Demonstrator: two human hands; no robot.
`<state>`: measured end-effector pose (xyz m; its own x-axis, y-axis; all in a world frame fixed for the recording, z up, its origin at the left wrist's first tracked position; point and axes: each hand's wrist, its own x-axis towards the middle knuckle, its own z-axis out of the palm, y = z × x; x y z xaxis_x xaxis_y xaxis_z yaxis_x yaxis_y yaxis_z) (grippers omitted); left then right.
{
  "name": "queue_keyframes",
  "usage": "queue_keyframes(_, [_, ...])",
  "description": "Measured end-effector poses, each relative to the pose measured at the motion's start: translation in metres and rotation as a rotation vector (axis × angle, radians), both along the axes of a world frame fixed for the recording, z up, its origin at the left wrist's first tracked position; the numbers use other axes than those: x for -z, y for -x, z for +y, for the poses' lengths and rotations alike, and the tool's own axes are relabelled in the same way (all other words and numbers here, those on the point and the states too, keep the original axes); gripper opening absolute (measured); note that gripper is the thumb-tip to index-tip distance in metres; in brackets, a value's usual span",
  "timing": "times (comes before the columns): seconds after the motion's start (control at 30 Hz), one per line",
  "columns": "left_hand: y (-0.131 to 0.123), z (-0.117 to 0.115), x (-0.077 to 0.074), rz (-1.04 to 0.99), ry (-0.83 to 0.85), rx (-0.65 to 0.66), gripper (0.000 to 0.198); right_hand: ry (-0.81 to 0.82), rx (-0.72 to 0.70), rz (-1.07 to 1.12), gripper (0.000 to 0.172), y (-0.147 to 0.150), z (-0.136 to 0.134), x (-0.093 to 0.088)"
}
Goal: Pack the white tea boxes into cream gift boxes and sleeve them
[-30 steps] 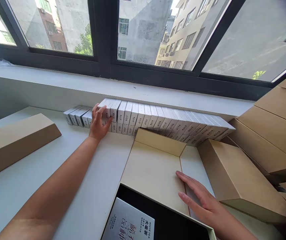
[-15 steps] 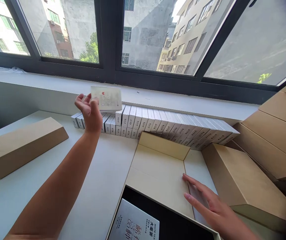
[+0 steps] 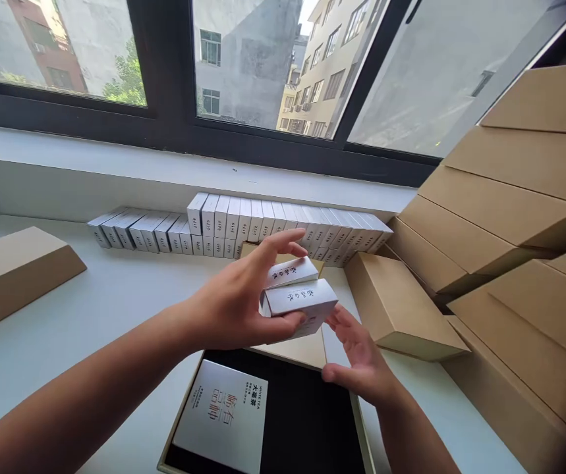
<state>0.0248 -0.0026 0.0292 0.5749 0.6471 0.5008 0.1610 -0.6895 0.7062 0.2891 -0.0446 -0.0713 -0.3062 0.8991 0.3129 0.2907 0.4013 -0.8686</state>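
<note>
Left hand (image 3: 236,309) pinches two small white boxes (image 3: 296,293), stacked one on the other, thumb under the lower box and fingers (image 3: 283,242) curled over the upper one. Both boxes show printed characters on the long side. They hang in the air just above the open gift box (image 3: 307,421).

Right hand (image 3: 359,359) sits just right of the two boxes, palm up, fingers loosely spread and holding nothing; fingertips are near the lower box's right end, contact can't be told.

The open gift box has a black interior and one grey-white card or packet (image 3: 222,415) lying in its left part, with "WHITE TEA" print. The tan lid flap (image 3: 302,349) stands behind it, mostly hidden by the hands.

Behind the gift box, against the wall under the window sill (image 3: 114,161), runs a row of small white boxes (image 3: 243,227): two layers high at the centre and right, a single layer at the left. Too many and too tightly packed for a firm count, roughly two dozen spines visible.

Left of the gift box: one tan carton (image 3: 13,270) lying on the white table (image 3: 89,316). Right of it: one tan carton (image 3: 401,306) flat on the table, then a leaning stack of at least five more tan cartons (image 3: 510,210).
</note>
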Motion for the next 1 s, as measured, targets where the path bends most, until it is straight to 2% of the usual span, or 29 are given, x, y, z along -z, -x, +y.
queue_keyframes(0.2, [-0.02, -0.009, 0.013, -0.19, 0.162, -0.032, 0.091, 0.043, 0.004, 0.06, 0.049, 0.017, -0.004, -0.007])
queue_keyframes(0.27, [-0.023, -0.009, 0.016, -0.169, 0.169, -0.047, 0.099, 0.048, 0.013, 0.083, 0.048, 0.017, -0.005, -0.006])
queue_keyframes(0.33, [-0.021, -0.006, 0.017, -0.075, 0.166, -0.015, 0.106, 0.039, 0.043, 0.109, 0.056, 0.015, -0.005, -0.005])
queue_keyframes(0.4, [-0.015, -0.002, 0.014, 0.061, 0.164, 0.043, 0.104, 0.025, 0.072, 0.133, 0.065, 0.014, -0.005, -0.003])
queue_keyframes(0.47, [-0.007, 0.002, 0.009, 0.157, 0.177, 0.081, 0.1, 0.008, 0.101, 0.164, 0.065, 0.013, -0.005, -0.001])
queue_keyframes(0.6, [0.006, 0.009, 0.001, 0.176, 0.218, 0.108, 0.118, -0.041, 0.144, 0.271, 0.048, 0.012, -0.004, -0.003])
queue_keyframes(0.7, [0.008, 0.013, 0.001, 0.142, 0.303, 0.115, 0.105, -0.082, 0.195, 0.361, 0.035, 0.007, -0.003, -0.008])
queue_keyframes(0.77, [0.008, 0.017, 0.003, 0.093, 0.403, 0.101, 0.097, -0.108, 0.273, 0.407, 0.033, 0.003, -0.002, -0.012])
queue_keyframes(0.83, [0.006, 0.021, 0.006, 0.031, 0.513, 0.072, 0.099, -0.171, 0.401, 0.444, 0.036, 0.001, -0.003, -0.016])
queue_keyframes(0.93, [0.003, 0.026, 0.009, -0.041, 0.611, 0.003, 0.095, -0.34, 0.646, 0.43, 0.046, 0.005, -0.006, -0.018])
queue_keyframes(1.0, [0.002, 0.028, 0.01, -0.06, 0.629, -0.04, 0.082, -0.46, 0.74, 0.364, 0.044, 0.011, -0.008, -0.02])
